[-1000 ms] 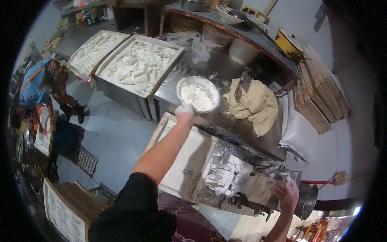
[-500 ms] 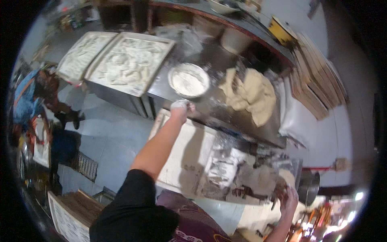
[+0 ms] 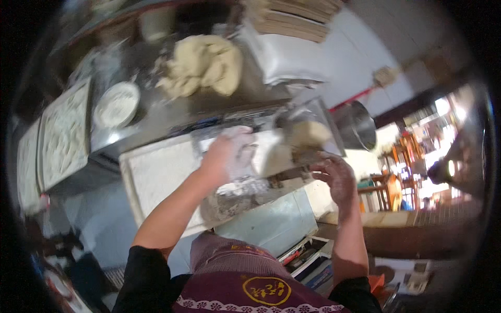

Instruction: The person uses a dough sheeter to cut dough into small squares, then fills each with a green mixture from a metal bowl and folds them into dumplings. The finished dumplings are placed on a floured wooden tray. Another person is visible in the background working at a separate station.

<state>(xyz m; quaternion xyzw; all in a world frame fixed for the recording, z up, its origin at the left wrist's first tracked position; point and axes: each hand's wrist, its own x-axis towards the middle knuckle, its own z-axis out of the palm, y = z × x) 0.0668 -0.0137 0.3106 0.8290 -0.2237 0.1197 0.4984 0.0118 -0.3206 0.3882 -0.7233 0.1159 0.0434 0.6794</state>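
My left hand (image 3: 235,154), dusted with flour, hangs over a floured metal work surface (image 3: 229,203); its fingers are smeared by motion. Just right of it a pale sheet of dough (image 3: 276,158) lies on what looks like a dough machine. A second piece of pale yellow dough (image 3: 309,134) sits on the machine's far right part. Close to the near side of that piece, my right hand (image 3: 338,180) has its fingers bent and apart, with nothing visible in them. Left of the machine lies a white floured tray (image 3: 162,169).
On the metal table behind stand a bowl of flour (image 3: 117,106) and a large lump of dough (image 3: 206,65). Floured trays of dough pieces (image 3: 65,136) are at the far left. A white sack (image 3: 287,57), stacked boards (image 3: 292,18) and a metal pot (image 3: 356,125) are around the right.
My view has swung right. My left hand has moved from beside the flour bowl to over the machine. My right hand stays near the machine's right end.
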